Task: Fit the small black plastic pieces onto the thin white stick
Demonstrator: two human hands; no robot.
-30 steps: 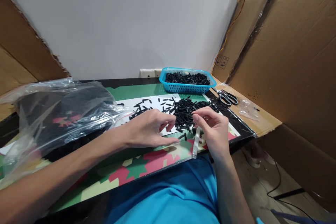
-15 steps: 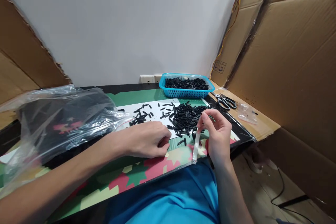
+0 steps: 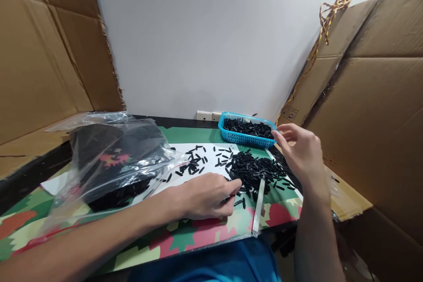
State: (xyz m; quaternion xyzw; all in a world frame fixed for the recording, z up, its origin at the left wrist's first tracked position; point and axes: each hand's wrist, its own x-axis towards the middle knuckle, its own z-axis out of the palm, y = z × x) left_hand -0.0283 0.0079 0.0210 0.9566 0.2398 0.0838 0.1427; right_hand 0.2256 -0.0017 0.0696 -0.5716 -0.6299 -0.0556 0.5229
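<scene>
- White wall (image 3: 198, 53) behind your bench (image 3: 211, 231), seen from your head.
- Your left hand (image 3: 209, 196) is curled up by the pile of black sticks (image 3: 253, 169) on white paper (image 3: 211, 175). Can't tell if it holds any.
- Your right hand (image 3: 302, 154) has finger and thumb close together at the blue basket (image 3: 246, 138); can't tell if they pinch anything.

I can't tell whether the left hand (image 3: 208, 196), in front of the blue basket (image 3: 247, 139), pinches anything. The right hand (image 3: 300, 154) partly hides the basket's right end. Beyond that end, the cardboard's (image 3: 380, 114) printed marks (image 3: 291, 113) are too small to read.
</scene>
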